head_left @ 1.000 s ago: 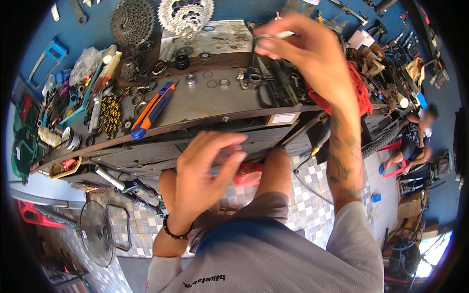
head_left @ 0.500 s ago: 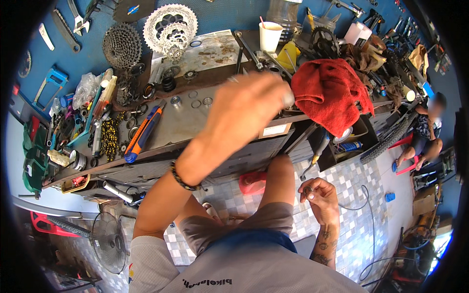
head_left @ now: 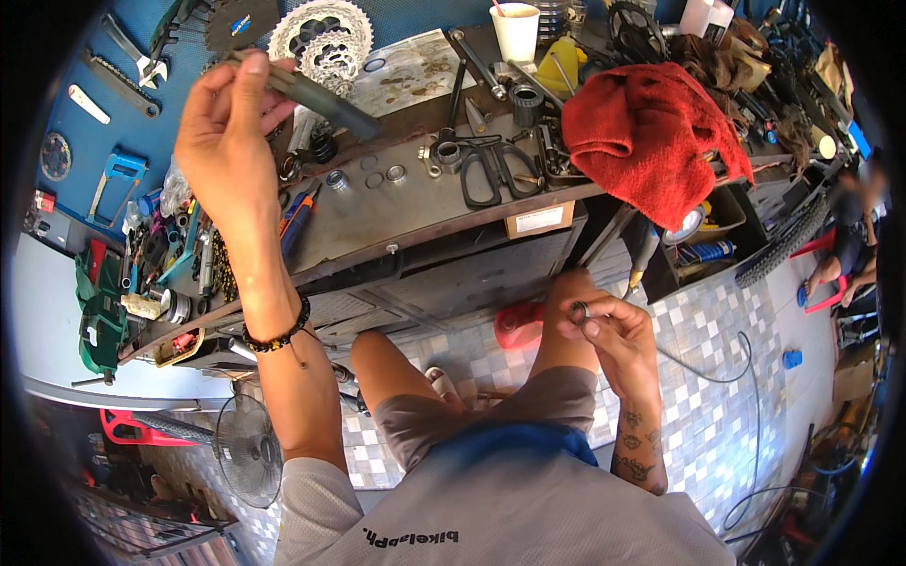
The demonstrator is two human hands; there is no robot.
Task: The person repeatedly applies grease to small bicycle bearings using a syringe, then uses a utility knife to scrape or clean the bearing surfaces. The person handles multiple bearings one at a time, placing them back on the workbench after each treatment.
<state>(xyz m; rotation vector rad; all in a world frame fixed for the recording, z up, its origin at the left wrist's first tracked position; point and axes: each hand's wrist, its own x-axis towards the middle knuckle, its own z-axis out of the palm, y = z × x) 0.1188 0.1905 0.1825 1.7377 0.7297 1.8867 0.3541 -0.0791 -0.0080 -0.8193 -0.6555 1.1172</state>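
My left hand (head_left: pixel 222 156) is raised over the left part of the workbench (head_left: pixel 363 222), its fingers closed around a dark cylindrical tool (head_left: pixel 330 102). This tool is slightly blurred and slants down to the right; its exact kind is unclear. Lower down, above my right knee, my right hand (head_left: pixel 623 344) pinches a small metal ring (head_left: pixel 578 313), which resembles a bearing, between thumb and fingers. On the bench lie a metal ring-shaped part (head_left: pixel 337 179), another one (head_left: pixel 396 174), and black-handled scissors (head_left: pixel 483 179). An orange and blue utility knife (head_left: pixel 298 215) lies partly behind my left wrist.
A red cloth (head_left: pixel 651 141) hangs over the bench edge, near a white cup (head_left: pixel 516 36). Chainrings (head_left: pixel 316 42) lean at the back. A fan (head_left: pixel 247 448) and red stool (head_left: pixel 519 325) stand below. Another person (head_left: pixel 845 236) sits at far right.
My left hand has swung from the bench's middle to the left and now shows the dark tool, uncovering the scissors. My right hand has risen slightly, still pinching the ring.
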